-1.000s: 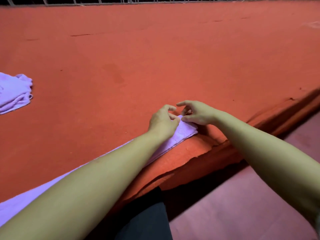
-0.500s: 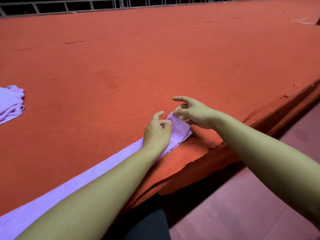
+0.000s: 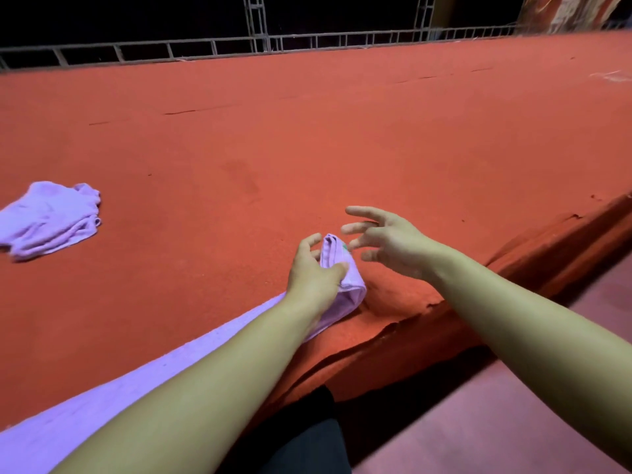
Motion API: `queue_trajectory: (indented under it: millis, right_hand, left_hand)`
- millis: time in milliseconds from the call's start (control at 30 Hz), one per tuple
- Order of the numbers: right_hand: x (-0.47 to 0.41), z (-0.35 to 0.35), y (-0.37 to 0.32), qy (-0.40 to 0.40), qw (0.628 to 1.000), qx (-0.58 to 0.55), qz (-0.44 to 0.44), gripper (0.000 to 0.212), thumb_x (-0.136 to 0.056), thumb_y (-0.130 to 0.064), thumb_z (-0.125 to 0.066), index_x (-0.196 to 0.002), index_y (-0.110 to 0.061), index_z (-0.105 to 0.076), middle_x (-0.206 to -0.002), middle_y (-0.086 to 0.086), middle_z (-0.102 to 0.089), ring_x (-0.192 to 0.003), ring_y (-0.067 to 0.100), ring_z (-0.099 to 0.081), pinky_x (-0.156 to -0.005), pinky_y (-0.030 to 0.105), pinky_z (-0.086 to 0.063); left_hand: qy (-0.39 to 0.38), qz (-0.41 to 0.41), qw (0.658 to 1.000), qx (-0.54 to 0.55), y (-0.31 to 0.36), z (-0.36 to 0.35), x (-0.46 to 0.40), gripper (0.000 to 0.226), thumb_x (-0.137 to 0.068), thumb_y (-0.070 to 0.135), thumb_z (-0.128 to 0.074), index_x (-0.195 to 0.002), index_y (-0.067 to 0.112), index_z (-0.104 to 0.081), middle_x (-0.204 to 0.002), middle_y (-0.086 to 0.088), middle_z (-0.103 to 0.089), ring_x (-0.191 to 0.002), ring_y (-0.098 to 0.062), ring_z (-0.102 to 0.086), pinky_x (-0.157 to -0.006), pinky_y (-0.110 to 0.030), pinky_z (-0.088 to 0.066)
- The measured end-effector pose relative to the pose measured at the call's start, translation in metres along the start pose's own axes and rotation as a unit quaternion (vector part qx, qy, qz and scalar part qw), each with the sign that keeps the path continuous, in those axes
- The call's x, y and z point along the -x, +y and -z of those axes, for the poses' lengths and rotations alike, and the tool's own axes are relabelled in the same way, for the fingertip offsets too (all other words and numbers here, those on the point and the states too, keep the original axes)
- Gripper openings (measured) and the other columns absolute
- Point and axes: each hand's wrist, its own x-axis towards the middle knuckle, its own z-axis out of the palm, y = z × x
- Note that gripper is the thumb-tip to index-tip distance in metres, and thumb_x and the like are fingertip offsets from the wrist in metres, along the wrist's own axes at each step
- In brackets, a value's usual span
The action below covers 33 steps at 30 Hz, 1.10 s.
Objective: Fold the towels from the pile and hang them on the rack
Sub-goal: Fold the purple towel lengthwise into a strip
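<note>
Nearest, a long lilac towel (image 3: 85, 401) lies flat along the front edge of the red-covered bench (image 3: 342, 138). At its far end the left hand (image 3: 313, 273) pinches the turned-up tip of the cloth between thumb and fingers. Just beside it the right hand (image 3: 386, 242) hovers with fingers spread, holding nothing. Farther left, a crumpled pile of lilac towels (image 3: 48, 220) rests on the bench. Beyond runs a metal railing (image 3: 260, 42).

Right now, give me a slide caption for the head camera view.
Left hand grips the end of a long lilac towel on the red table; right hand open beside it.
</note>
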Motion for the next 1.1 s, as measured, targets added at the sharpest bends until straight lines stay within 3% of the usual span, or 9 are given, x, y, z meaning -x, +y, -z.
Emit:
queue_trajectory:
  millis: [67,200,367,433,633,700,767,867,1100]
  right_hand:
    - [-0.002,-0.006,0.000,-0.022,0.991,0.128,0.038,0.058,-0.091,0.011,-0.049,-0.142,-0.016,-0.045,-0.113,-0.002,-0.068,-0.082,0.008,-0.060,-0.064,0.023,-0.043]
    - [-0.005,-0.025,-0.001,-0.112,0.979,0.158,0.056,0.052,-0.096,0.002,-0.056,-0.143,-0.014,-0.043,-0.112,0.009,-0.062,-0.101,0.013,-0.057,-0.093,0.027,-0.046]
    - [-0.009,-0.054,-0.016,-0.107,0.981,0.126,0.106,0.046,-0.092,0.002,-0.061,-0.133,-0.016,-0.052,-0.086,-0.006,-0.062,-0.080,0.005,-0.058,-0.079,0.019,-0.048]
    - [-0.012,-0.067,-0.021,-0.111,0.980,0.115,0.121,0.047,-0.089,0.001,-0.065,-0.131,-0.017,-0.054,-0.086,-0.003,-0.062,-0.079,0.007,-0.059,-0.077,0.020,-0.048]
    - [-0.015,-0.111,-0.035,-0.143,0.977,0.101,0.125,0.048,-0.089,-0.006,-0.068,-0.134,-0.020,-0.054,-0.087,-0.006,-0.065,-0.078,0.008,-0.058,-0.069,0.023,-0.043]
    - [-0.016,-0.129,-0.037,-0.167,0.973,0.102,0.119,0.047,-0.089,-0.014,-0.070,-0.133,-0.023,-0.055,-0.087,-0.007,-0.063,-0.078,0.010,-0.054,-0.068,0.028,-0.037]
    - [-0.017,-0.151,-0.038,-0.197,0.969,0.093,0.117,0.048,-0.087,-0.016,-0.072,-0.132,-0.023,-0.055,-0.086,-0.006,-0.062,-0.078,0.012,-0.054,-0.072,0.032,-0.037]
    - [-0.015,-0.192,-0.042,-0.242,0.958,0.095,0.125,0.050,-0.090,-0.006,-0.066,-0.136,-0.015,-0.051,-0.084,-0.005,-0.062,-0.076,0.008,-0.057,-0.073,0.023,-0.045]
    - [-0.007,-0.301,-0.033,-0.351,0.917,0.133,0.132,0.048,-0.090,0.002,-0.064,-0.135,-0.010,-0.051,-0.086,0.002,-0.061,-0.076,0.005,-0.060,-0.075,0.016,-0.048]
  left_hand:
    - [-0.004,-0.013,1.000,-0.003,0.001,0.009,0.005,0.061,-0.086,-0.002,-0.065,-0.138,0.022,-0.043,-0.123,-0.003,-0.062,-0.102,-0.010,-0.060,-0.073,-0.012,-0.047]
    - [0.008,-0.024,1.000,0.012,0.006,0.026,0.015,0.059,-0.087,-0.003,-0.063,-0.136,0.024,-0.044,-0.124,-0.003,-0.063,-0.108,-0.011,-0.061,-0.086,-0.023,-0.050]
    - [0.028,-0.042,0.998,0.023,0.018,0.052,0.026,0.064,-0.082,0.016,-0.074,-0.136,0.027,-0.043,-0.128,0.003,-0.060,-0.112,-0.011,-0.060,-0.089,-0.034,-0.055]
    - [0.044,-0.081,0.995,-0.049,0.023,0.063,0.033,0.072,-0.078,0.023,-0.079,-0.139,0.028,-0.041,-0.128,0.011,-0.054,-0.117,-0.003,-0.051,-0.097,-0.026,-0.044]
    - [0.088,-0.104,0.988,-0.071,0.024,0.109,0.053,0.072,-0.086,0.013,-0.071,-0.142,0.038,-0.034,-0.117,0.013,-0.057,-0.113,-0.012,-0.059,-0.097,-0.032,-0.050]
    - [0.094,-0.109,0.987,-0.075,0.025,0.128,0.066,0.071,-0.090,0.008,-0.065,-0.145,0.037,-0.031,-0.118,0.010,-0.060,-0.102,-0.007,-0.062,-0.082,-0.016,-0.052]
    - [0.111,-0.114,0.985,-0.074,0.022,0.148,0.078,0.070,-0.091,0.009,-0.063,-0.145,0.038,-0.030,-0.121,0.008,-0.062,-0.104,-0.009,-0.063,-0.083,-0.018,-0.051]
    - [0.143,-0.110,0.981,-0.070,0.018,0.180,0.098,0.068,-0.090,0.012,-0.066,-0.143,0.039,-0.033,-0.122,0.007,-0.064,-0.109,-0.011,-0.063,-0.095,-0.031,-0.050]
    - [0.230,-0.087,0.969,-0.037,-0.007,0.258,0.155,0.065,-0.088,0.006,-0.067,-0.138,0.037,-0.039,-0.120,0.006,-0.065,-0.101,0.001,-0.065,-0.090,-0.026,-0.053]
